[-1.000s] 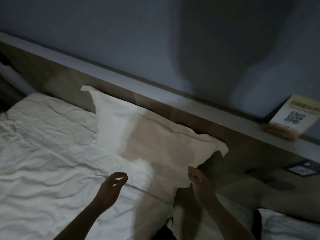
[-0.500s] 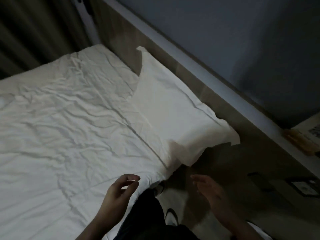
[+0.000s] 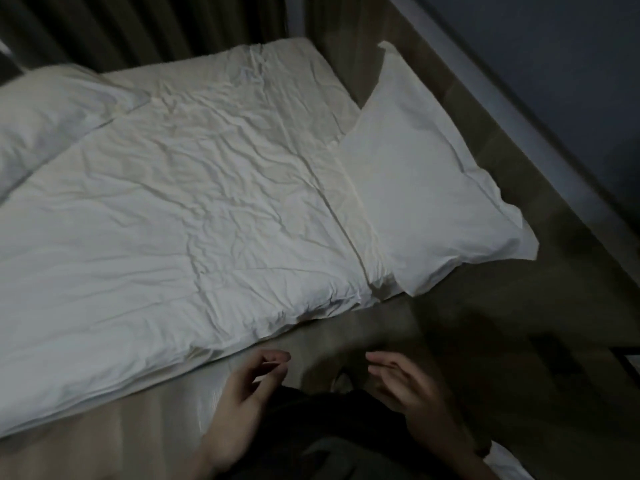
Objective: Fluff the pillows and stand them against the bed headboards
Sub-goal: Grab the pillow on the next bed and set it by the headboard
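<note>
— Since a moment ago our view has swung away from the headboard (image 3: 467, 81), so the whole bed now shows, and our hands have dropped back from the pillow (image 3: 426, 181) to hang off the mattress edge nearest us.

— Where do we see that pillow now?

— It leans against the headboard, its lower edge on the sheet, one corner jutting past the bed's side toward us. The rumpled white duvet (image 3: 180, 209) lies flat just beside it, covering the rest of the bed.

— And our grip?

— We hold nothing. Our left hand (image 3: 242, 403) hangs with loosely curled fingers, our right hand (image 3: 412, 393) has fingers nearly straight; both are well apart from the pillow.

— Anything beyond the duvet?

— A second white pillow (image 3: 45, 119) lies at the end farthest from the headboard, by the dark curtain (image 3: 138, 26).
</note>
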`<state>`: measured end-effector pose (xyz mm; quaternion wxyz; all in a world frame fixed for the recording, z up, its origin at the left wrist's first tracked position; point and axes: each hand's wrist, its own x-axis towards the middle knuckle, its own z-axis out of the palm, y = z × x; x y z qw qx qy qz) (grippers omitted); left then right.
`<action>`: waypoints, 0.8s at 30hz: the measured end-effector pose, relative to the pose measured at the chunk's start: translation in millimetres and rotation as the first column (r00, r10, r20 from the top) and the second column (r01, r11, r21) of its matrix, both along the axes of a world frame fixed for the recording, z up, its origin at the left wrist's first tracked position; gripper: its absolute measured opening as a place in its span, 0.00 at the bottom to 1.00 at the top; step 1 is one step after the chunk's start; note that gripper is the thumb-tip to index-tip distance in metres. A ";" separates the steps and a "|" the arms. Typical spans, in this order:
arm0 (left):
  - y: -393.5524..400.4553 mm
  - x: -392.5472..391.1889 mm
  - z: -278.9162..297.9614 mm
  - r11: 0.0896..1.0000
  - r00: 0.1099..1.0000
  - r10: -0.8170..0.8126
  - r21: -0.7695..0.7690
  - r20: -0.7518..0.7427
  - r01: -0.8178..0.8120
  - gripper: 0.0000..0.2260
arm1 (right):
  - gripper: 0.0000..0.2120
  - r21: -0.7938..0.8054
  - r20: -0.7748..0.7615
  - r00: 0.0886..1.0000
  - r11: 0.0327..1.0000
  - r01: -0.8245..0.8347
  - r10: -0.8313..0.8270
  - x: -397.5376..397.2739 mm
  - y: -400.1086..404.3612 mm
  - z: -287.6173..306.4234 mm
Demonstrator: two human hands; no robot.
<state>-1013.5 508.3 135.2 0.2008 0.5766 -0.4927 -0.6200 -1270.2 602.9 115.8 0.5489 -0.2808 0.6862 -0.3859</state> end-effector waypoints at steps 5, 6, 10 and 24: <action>19.2 64.4 -7.9 0.987 0.988 0.151 -0.050 0.024 -0.150 0.06 | 0.34 -0.081 0.099 0.995 0.996 0.022 -0.014 60.4 -16.8 4.7; 21.8 80.9 -8.5 0.983 0.985 0.170 -0.069 0.031 -0.168 0.07 | 0.43 -0.086 0.097 0.995 0.996 0.010 -0.001 75.9 -21.7 6.4; 33.1 154.9 -7.8 0.946 0.953 0.304 -0.115 -0.001 -0.302 0.09 | 0.43 -0.087 0.083 0.995 0.995 -0.048 0.055 148.3 -37.3 9.9; 92.8 386.0 -12.4 0.818 0.827 0.560 -0.121 -0.055 -0.562 0.13 | 0.31 -0.066 -0.003 0.939 0.937 -0.344 0.345 373.4 -35.3 25.7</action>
